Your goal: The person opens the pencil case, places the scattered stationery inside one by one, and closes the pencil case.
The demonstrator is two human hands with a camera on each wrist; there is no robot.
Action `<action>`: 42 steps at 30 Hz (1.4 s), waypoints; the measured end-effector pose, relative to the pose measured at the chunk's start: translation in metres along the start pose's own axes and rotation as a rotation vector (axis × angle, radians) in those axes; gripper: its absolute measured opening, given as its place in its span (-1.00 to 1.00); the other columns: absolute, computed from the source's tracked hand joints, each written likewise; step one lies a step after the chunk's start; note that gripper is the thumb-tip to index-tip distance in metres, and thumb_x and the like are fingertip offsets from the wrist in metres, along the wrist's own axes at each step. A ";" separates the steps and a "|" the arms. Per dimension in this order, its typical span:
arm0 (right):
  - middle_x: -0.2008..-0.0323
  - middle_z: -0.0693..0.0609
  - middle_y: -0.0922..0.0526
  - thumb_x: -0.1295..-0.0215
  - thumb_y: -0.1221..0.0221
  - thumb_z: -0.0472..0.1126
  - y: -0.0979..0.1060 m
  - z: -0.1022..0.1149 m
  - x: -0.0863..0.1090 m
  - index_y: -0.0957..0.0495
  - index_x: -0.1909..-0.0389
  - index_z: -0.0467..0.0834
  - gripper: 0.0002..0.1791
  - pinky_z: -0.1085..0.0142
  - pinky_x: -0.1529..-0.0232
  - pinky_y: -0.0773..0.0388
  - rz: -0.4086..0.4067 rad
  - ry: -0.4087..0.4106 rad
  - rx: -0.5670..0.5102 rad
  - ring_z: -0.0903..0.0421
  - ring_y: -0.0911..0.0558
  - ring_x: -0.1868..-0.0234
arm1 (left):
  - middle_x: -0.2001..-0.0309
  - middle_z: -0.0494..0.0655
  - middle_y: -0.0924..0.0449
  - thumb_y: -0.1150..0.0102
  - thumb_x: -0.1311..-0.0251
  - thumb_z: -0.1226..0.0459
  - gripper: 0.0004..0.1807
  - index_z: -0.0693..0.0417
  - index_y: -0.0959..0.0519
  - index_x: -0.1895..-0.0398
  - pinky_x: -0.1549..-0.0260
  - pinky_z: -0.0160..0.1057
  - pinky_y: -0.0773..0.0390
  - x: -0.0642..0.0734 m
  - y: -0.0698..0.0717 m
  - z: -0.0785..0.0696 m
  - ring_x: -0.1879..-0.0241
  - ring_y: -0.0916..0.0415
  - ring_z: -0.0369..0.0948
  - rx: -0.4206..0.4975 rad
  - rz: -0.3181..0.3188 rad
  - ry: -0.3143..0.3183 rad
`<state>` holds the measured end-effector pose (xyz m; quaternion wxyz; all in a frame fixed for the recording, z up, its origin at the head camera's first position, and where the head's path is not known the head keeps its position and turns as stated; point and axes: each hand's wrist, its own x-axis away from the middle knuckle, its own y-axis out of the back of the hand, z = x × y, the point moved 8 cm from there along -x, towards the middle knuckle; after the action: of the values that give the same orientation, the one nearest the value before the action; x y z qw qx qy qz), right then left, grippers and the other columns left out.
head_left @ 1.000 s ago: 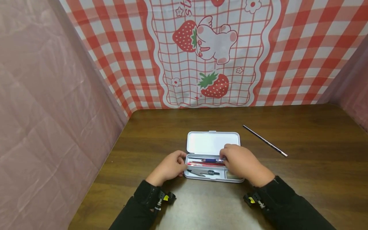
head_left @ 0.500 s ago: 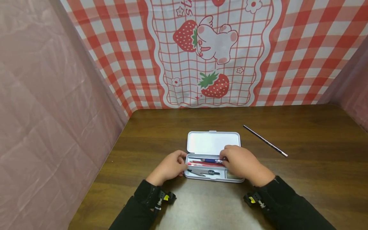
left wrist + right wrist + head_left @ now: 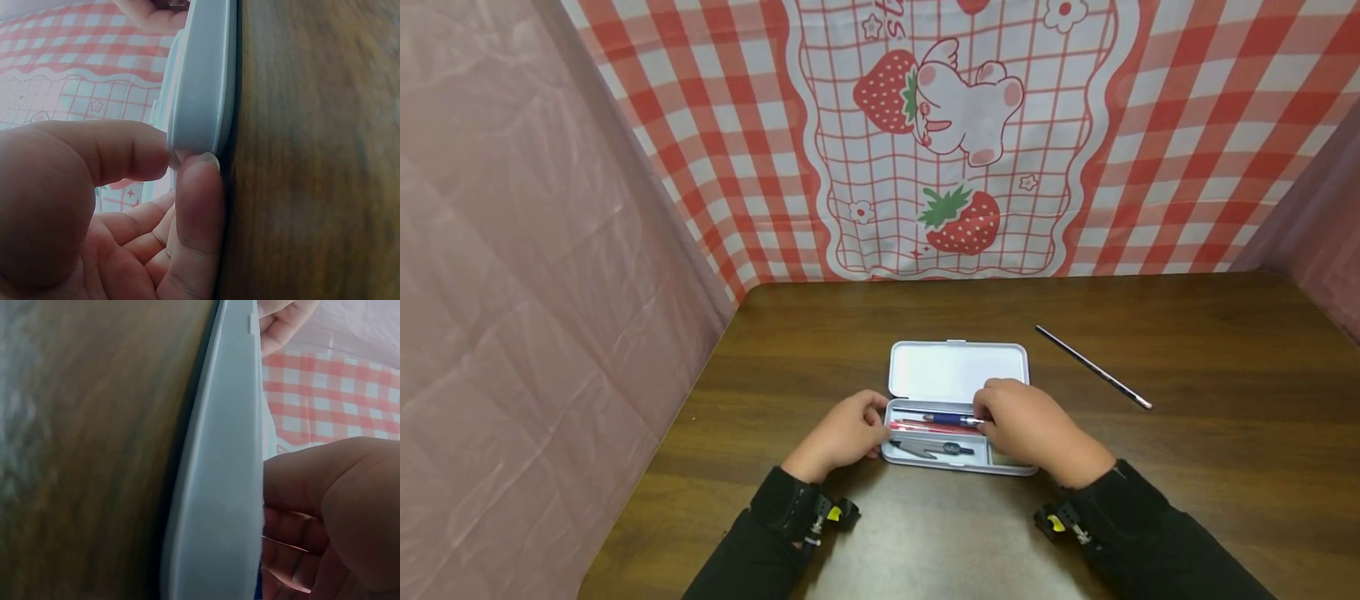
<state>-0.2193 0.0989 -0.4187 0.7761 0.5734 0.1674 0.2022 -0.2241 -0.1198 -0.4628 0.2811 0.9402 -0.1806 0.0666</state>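
Note:
A white pencil case lies with its lid folded back on the table. My left hand holds its left end; in the left wrist view the thumb is at the rim and a finger lies against the end wall. My right hand reaches into the right part of the case, its fingertips pinching the end of a blue pen. Red pencils lie beside the pen. A grey drawing compass occupies the front compartment. In the right wrist view, the case's front wall hides the fingertips.
Right of the case, a dark pencil lies slanted on the brown wooden table. Behind the table hangs a red-and-white checked cloth with strawberry prints. A pink curtain closes off the left side.
The blue pen has shifted slightly left within the case. Both hands stay practically in place at the case's two ends.

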 end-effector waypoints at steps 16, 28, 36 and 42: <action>0.37 0.12 -0.54 -0.28 -0.43 -0.13 -0.003 0.000 0.001 -0.67 0.27 -0.07 -0.86 0.15 0.21 -0.55 0.025 -0.020 -0.049 0.12 -0.47 0.34 | 0.43 -0.01 -0.57 -0.26 -0.26 0.34 -0.60 0.21 -0.52 -0.17 0.47 -0.17 -0.59 0.000 0.000 -0.002 0.52 -0.57 -0.13 -0.004 -0.001 -0.008; 0.36 0.13 -0.56 -0.27 -0.42 -0.18 0.004 -0.007 0.000 -0.68 0.27 -0.09 -0.88 0.13 0.24 -0.53 -0.014 -0.003 -0.060 0.14 -0.48 0.36 | 0.44 -0.02 -0.58 -0.26 -0.26 0.34 -0.60 0.20 -0.52 -0.17 0.47 -0.17 -0.61 0.000 0.000 -0.001 0.53 -0.58 -0.14 -0.007 -0.002 -0.012; 0.34 0.09 -0.58 -0.30 -0.40 -0.17 0.019 -0.025 0.003 -0.68 0.22 -0.10 -0.87 0.08 0.18 -0.57 -0.035 -0.048 -0.112 0.12 -0.51 0.32 | 0.43 -0.01 -0.57 -0.26 -0.26 0.34 -0.59 0.21 -0.52 -0.17 0.48 -0.17 -0.60 0.002 0.000 -0.002 0.52 -0.57 -0.13 -0.005 -0.005 -0.007; 0.29 -0.02 -0.60 -0.36 -0.35 -0.16 0.048 -0.074 0.015 -0.66 0.12 -0.18 -0.80 0.09 0.21 -0.54 -0.113 -0.185 -0.230 0.01 -0.51 0.28 | 0.42 -0.01 -0.58 -0.26 -0.27 0.33 -0.59 0.22 -0.52 -0.18 0.49 -0.18 -0.60 0.000 0.001 0.000 0.52 -0.57 -0.13 0.000 -0.005 -0.006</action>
<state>-0.2486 0.1802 -0.3946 0.8589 0.4864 0.1030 0.1224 -0.2247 -0.1206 -0.4622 0.2808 0.9408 -0.1790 0.0632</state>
